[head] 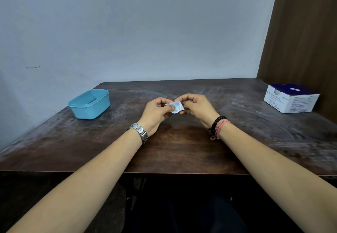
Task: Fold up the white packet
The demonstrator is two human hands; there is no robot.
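Holding a small white packet between both hands, above the middle of the dark wooden table. Gripping the packet's left edge with the left hand: thumb pressing on the packet's near face, remaining fingers curling behind it. Pinching the packet's right edge with the right hand: fingers curling over the top, thumb tucking under. Keeping the packet clear of the table surface, slightly tilted, faint print showing on its face; print too small to read.

Relative to the packet:
- Wearing a metal wristwatch on the left wrist, near and toward the camera side of the packet.
- Wearing a dark bead bracelet and a pink band on the right wrist, near and toward the camera side of the packet, touching each other.
- Sitting well apart to the left of the packet: a light blue plastic tub, lid off, upright, near the table's left edge.
- Sitting well apart to the right of the packet: a white and dark blue carton, resting on the table close to the brown panel.
- Standing behind the packet, beyond the table's far edge: a pale wall.
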